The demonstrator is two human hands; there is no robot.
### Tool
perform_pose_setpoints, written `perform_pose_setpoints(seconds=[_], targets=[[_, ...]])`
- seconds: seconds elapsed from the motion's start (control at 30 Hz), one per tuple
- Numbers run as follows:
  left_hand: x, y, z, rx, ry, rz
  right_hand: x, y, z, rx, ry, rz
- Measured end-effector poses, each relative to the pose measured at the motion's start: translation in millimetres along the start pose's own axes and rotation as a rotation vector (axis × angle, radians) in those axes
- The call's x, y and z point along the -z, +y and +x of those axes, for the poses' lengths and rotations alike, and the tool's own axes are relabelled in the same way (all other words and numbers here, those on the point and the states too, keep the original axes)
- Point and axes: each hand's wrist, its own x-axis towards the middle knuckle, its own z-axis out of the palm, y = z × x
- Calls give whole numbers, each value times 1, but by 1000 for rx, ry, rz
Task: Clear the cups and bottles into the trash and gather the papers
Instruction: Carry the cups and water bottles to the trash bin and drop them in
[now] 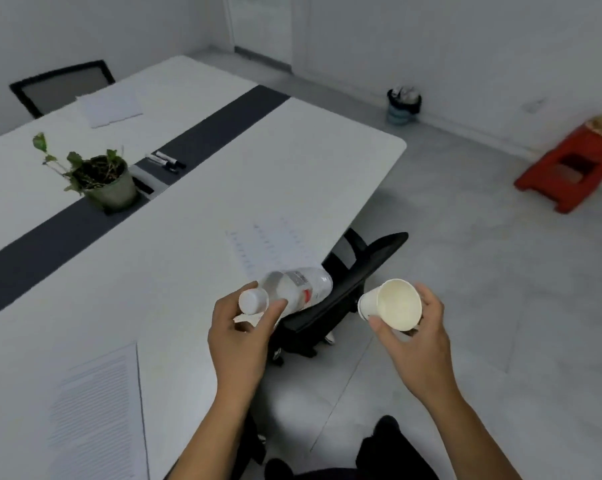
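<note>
My left hand (240, 330) grips a clear plastic bottle (299, 287) near its white cap, holding it sideways over the table's near edge. In my right hand (417, 330) is a white paper cup (393, 304), tilted with its mouth toward me and empty inside. A small blue trash bin (403, 105) with a black liner stands on the floor by the far wall. Printed papers lie on the white table: one sheet (271, 247) beyond the bottle, one (98, 417) near my left arm, a stack (110, 105) at the far end.
A potted plant (102, 178) and black markers (167, 161) sit on the table's dark centre strip (50, 237). A black office chair (341, 292) is tucked at the table edge below my hands. Another chair (60, 86) stands at the far side. A red stool (569, 168) lies on the floor right.
</note>
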Motion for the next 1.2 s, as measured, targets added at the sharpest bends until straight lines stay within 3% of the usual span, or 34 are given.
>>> perform_pose_setpoints(seconds=[0.37, 0.67, 0.97, 1.2], targets=[[-261, 47, -31, -135, -229, -20, 201, 96, 107, -93, 212, 101], [-429, 84, -16, -193, -214, -54, 322, 126, 238, -132, 307, 166], [-599, 82, 98, -110, -187, -65, 339, 148, 450, -101, 184, 103], [-749, 154, 226, -160, -206, -47, 382, 102, 644, -35, 174, 89]])
